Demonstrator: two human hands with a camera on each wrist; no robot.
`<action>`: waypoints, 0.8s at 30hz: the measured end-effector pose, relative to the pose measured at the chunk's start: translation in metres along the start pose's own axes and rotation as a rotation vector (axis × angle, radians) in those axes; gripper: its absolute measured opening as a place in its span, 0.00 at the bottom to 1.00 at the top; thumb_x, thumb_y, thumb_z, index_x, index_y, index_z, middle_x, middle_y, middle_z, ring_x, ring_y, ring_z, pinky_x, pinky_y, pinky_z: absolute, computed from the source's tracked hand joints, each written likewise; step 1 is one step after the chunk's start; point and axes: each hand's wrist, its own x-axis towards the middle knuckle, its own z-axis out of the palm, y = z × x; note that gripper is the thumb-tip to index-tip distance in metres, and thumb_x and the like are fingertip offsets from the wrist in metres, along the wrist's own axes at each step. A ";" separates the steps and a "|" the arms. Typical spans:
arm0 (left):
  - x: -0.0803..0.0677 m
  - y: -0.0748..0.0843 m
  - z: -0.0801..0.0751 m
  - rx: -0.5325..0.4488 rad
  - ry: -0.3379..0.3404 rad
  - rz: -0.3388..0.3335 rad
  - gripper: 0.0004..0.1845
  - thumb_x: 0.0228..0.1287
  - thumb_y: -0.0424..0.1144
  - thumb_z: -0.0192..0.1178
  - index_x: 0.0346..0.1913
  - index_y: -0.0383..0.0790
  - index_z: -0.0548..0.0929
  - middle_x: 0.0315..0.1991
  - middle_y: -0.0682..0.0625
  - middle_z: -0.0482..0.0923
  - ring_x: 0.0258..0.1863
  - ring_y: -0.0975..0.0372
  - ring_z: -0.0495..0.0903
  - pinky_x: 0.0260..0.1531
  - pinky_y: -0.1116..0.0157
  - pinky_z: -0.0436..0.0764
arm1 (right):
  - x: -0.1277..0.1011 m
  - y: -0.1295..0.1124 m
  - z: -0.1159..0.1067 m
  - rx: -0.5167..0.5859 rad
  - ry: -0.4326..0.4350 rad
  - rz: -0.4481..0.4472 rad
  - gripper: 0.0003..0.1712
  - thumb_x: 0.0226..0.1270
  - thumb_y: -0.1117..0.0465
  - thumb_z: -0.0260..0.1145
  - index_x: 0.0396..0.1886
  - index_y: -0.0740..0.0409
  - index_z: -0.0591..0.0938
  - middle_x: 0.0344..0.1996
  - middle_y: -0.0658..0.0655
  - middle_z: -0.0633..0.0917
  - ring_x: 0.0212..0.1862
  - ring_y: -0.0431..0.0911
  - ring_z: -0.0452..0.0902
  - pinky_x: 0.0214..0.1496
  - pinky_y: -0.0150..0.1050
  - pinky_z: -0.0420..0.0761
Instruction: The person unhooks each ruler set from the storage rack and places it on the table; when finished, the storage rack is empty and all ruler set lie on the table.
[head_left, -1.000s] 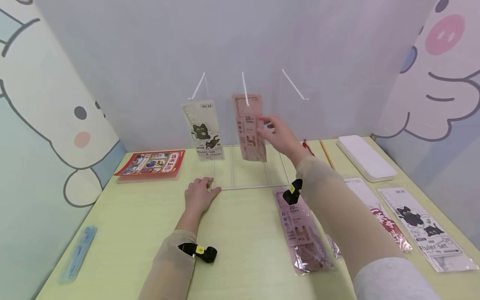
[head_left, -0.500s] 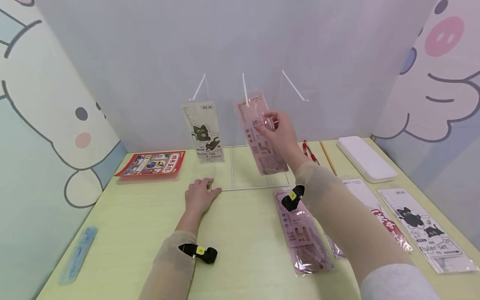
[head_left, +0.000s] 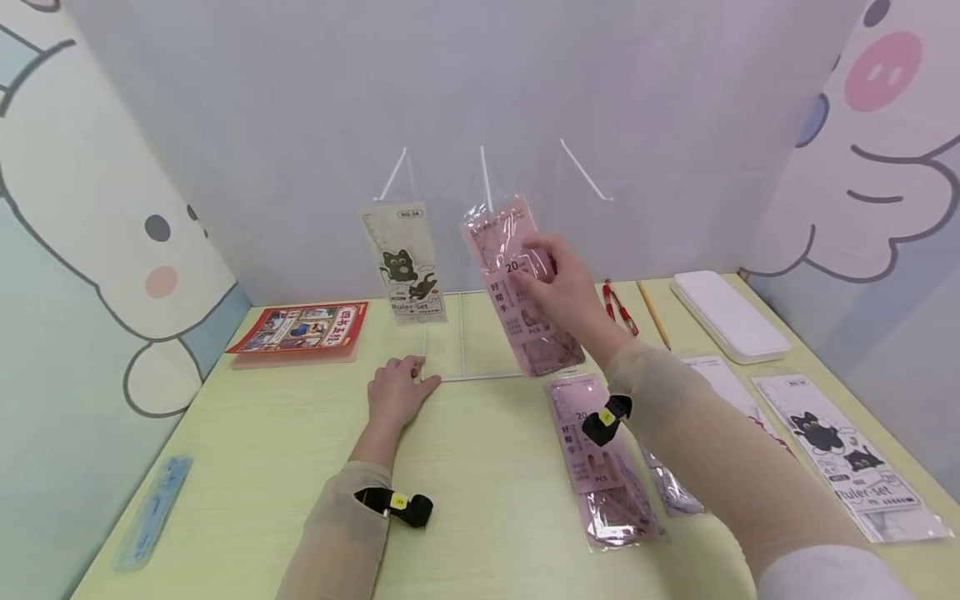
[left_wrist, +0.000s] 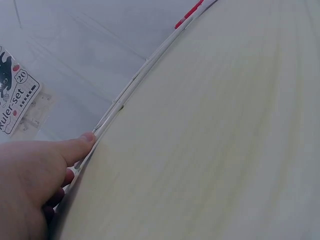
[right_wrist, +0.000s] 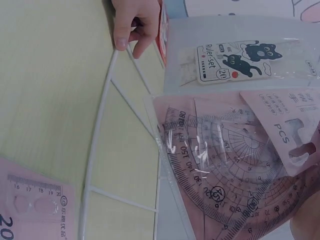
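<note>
My right hand (head_left: 558, 283) pinches a pink ruler-set packet (head_left: 517, 283) by its upper part, just below the middle hook (head_left: 486, 175) of a white wire rack. The packet hangs tilted, its lower end toward the right; its protractor shows in the right wrist view (right_wrist: 235, 170). Whether its top is on the hook is unclear. My left hand (head_left: 395, 392) rests flat on the table, fingers touching the front left corner of the rack's wire base (head_left: 495, 377). A cat-print ruler-set packet (head_left: 403, 262) hangs from the left hook.
A second pink packet (head_left: 600, 454), another cat packet (head_left: 847, 454) and a white case (head_left: 727, 315) lie to the right. Red pens (head_left: 618, 304) and a pencil (head_left: 652, 312) lie behind. A red book (head_left: 303, 327) lies back left, a blue ruler (head_left: 153, 510) front left. The right hook (head_left: 585, 171) is bare.
My right hand has taken hold of the hanging pink packet and swung it down and toward me, tilting its lower end right. The left hand has stayed put.
</note>
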 end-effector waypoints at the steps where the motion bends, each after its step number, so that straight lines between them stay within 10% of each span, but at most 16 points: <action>1: 0.000 0.000 0.000 0.001 0.001 0.001 0.28 0.59 0.57 0.60 0.58 0.45 0.77 0.42 0.48 0.76 0.45 0.49 0.71 0.44 0.49 0.67 | -0.002 0.000 -0.001 0.002 -0.003 0.004 0.28 0.61 0.57 0.67 0.59 0.46 0.68 0.46 0.57 0.79 0.42 0.49 0.79 0.39 0.45 0.80; 24: -0.001 0.001 -0.001 -0.009 -0.001 -0.005 0.28 0.59 0.57 0.60 0.57 0.45 0.77 0.43 0.47 0.76 0.45 0.49 0.71 0.45 0.49 0.67 | -0.044 -0.005 -0.017 0.006 -0.110 -0.041 0.28 0.64 0.58 0.65 0.61 0.38 0.67 0.45 0.58 0.77 0.39 0.52 0.80 0.33 0.46 0.80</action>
